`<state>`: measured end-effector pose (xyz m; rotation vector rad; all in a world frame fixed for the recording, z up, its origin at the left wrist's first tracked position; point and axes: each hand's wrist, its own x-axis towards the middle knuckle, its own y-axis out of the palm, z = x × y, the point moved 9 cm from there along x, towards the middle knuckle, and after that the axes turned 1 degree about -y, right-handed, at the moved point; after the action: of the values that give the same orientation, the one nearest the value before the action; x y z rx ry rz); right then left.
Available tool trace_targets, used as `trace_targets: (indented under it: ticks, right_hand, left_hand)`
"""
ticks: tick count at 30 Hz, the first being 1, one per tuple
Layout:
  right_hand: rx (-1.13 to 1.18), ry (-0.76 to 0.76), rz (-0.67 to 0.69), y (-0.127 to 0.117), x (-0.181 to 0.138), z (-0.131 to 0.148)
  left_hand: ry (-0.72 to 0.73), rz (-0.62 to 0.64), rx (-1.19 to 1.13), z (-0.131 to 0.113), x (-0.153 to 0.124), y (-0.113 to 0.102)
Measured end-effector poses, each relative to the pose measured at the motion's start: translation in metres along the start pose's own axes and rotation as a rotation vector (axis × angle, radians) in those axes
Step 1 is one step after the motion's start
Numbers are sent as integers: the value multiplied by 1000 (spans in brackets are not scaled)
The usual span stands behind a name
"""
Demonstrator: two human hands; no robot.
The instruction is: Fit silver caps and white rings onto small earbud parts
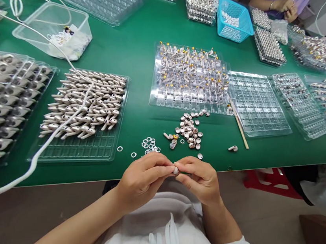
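My left hand [143, 178] and my right hand [198, 177] meet at the near edge of the green table [130, 47], fingertips pinched together on a small white earbud part [175, 170]. Just beyond them lie a heap of small round caps [189, 128], several white rings [149, 144], one loose part with a yellow tip [171, 139] and a single white earbud piece [233, 148]. A clear tray of beige earbud stems [85, 104] sits to the left, another tray of wired parts [189, 73] straight ahead.
A thick white cable [40, 149] crosses the left tray. A wooden stick [240, 126] lies by an empty clear tray [257, 104]. More filled trays line the left and right. A clear tub [53, 30], a blue basket [233, 20] and another person's hands [285, 8] are at the far side.
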<state>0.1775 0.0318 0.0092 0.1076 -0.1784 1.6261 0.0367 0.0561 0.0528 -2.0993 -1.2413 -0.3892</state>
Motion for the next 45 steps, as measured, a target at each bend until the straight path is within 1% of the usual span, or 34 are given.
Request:
trace_targets:
  ticks: [6,14,18,26,29,33,35,38,41,45]
  right_hand:
    - [28,1,-19,0,1,-1]
    - [34,34,11,2,-1,-5]
    - [45,56,21,4,-1,-8]
    - [61,85,-49,3,-3,-7]
    - [136,109,-106,-1,-3,-8]
    - [207,99,-250,-18,-6,-7]
    - [182,66,-322,-29,-10,-3]
    - [90,31,-412,-46,-18,3]
    - [14,22,-493,-61,-26,4]
    - [-14,48,-604,-80,-36,1]
  left_hand:
    - [7,11,0,-2,1,-1]
    - [13,0,-17,0,1,-1]
    - [-11,-2,-2,2,0,0]
    - [-46,-8,85,-1,4,-2]
    - [-46,24,117,0,6,4]
    - [-77,36,140,7,17,19]
    - [-94,25,147,8,26,27]
    - [-114,35,86,7,40,44]
    - [-106,65,41,4,50,61]
    - [-82,82,75,1,58,77]
